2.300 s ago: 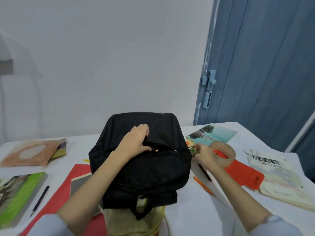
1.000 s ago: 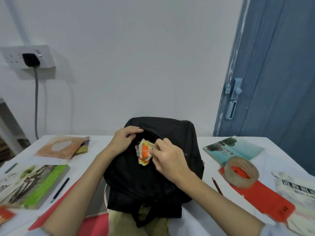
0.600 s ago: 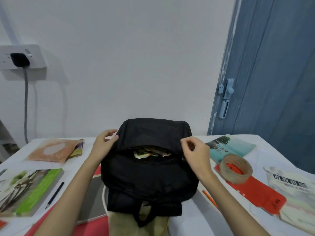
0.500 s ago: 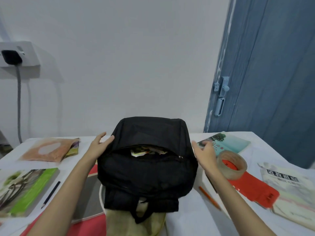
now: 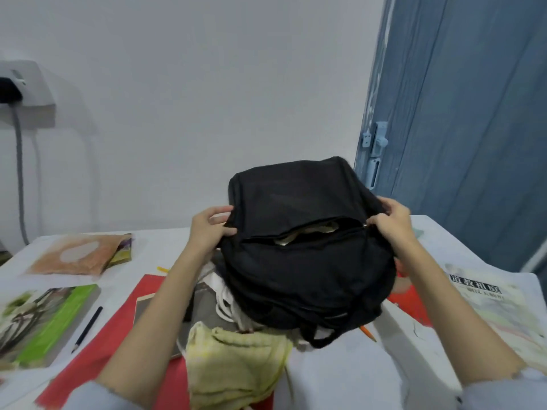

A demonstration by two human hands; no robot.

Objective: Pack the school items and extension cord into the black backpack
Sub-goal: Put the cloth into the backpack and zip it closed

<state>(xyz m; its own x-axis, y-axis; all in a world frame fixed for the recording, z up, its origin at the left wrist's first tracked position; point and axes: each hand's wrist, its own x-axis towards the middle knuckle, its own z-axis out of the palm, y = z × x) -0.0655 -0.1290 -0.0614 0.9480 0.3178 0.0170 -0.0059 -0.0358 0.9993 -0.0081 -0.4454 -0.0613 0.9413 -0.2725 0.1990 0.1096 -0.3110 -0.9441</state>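
Backpack: the black backpack (image 5: 305, 261) is stood near the middle of the table (image 5: 340, 377), partly on a yellow cloth (image 5: 236, 362) and a red folder (image 5: 118, 329); white cord (image 5: 225, 303) is seen just beside its lower left.
Pocket: a front pocket (image 5: 307, 235) is gaped open, and pale contents are glimpsed inside; what they are cannot be told.
Step in hand: the pocket appears to be readied for zipping, a judgement drawn from the grip at both ends of the opening.
Right hand: the right hand (image 5: 390, 223) is curled at the right end of the zip line, and something small, probably the zip pull, is pinched between thumb and fingers.
Left hand: the left hand (image 5: 210, 226) is closed on the fabric at the left end of the pocket, so that the cloth is held taut.
Arms: both forearms are stretched forward round the bag's sides, wrists raised.
Next move: the pull would need to be drawn leftward while the fabric is kept braced; snagging on the contents is a risk.
Items left out: a green book (image 5: 44, 318), a pencil (image 5: 87, 329) and a printed book (image 5: 485, 294) are left on the table.
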